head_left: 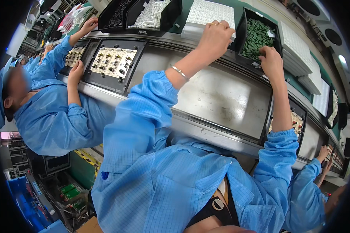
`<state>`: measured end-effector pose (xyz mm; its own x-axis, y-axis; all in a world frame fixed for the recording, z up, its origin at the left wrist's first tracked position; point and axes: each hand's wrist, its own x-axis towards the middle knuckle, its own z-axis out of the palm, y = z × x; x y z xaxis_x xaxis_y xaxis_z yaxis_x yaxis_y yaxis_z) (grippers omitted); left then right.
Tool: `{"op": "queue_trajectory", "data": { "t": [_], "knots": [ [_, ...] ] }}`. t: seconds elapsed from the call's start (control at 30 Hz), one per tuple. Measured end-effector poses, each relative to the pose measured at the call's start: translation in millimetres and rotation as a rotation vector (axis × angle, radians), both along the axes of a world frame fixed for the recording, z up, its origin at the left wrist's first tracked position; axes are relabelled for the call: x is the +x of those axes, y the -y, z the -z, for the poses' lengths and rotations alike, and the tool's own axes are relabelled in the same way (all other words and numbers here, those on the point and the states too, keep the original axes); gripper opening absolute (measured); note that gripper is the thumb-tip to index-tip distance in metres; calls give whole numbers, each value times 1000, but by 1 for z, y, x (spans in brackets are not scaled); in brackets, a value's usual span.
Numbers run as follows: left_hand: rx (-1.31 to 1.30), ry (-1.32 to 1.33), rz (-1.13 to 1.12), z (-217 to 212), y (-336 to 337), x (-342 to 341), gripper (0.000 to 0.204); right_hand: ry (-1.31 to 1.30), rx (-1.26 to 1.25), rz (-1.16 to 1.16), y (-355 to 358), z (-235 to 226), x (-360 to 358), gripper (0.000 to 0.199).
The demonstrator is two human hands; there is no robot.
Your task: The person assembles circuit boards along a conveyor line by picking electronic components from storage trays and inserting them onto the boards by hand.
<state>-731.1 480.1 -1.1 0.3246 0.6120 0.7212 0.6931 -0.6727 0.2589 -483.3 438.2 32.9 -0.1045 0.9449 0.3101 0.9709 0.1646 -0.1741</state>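
My left hand [217, 39], with a bracelet at its wrist, reaches to the near right corner of a stack of white gridded trays [210, 15]. Its fingers are bent and closed, their tips hidden behind the hand. Over the near right edge of a black bin [240, 35] of small green parts [257, 34] is my right hand [271, 62]. Its fingers curl together; whatever they may hold is too small or hidden to name.
A metal conveyor line [210, 93] runs in front of me. Board fixtures [112, 62] sit on it to the left and right. Further left stand black bins of white parts [149, 13] and dark parts [118, 13]. A co-worker [62, 112] sits at left; another sleeve [305, 194] shows at right.
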Motion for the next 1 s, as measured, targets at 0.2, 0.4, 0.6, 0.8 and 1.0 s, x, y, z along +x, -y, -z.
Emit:
{"op": "queue_trajectory", "data": {
  "t": [0.2, 0.4, 0.6, 0.8, 1.0],
  "knots": [
    [-99, -86, 50, -10, -11, 2, 24, -55, -91, -61, -15, 0, 9, 18],
    [-50, -94, 51, -15, -7, 0, 18, -332, 9, 1, -29, 7, 8, 18],
    [-132, 108, 138, -42, 32, -34, 21, -1305, -254, 128, -60, 14, 6, 28],
    [-325, 173, 146, -62, 115, -119, 25, -2057, -432, 141, -74, 14, 8, 28],
    [-507, 136, -311, -51, 190, -207, 29, -2091, -416, 89, -48, -12, -25, 38]
  ]
}}
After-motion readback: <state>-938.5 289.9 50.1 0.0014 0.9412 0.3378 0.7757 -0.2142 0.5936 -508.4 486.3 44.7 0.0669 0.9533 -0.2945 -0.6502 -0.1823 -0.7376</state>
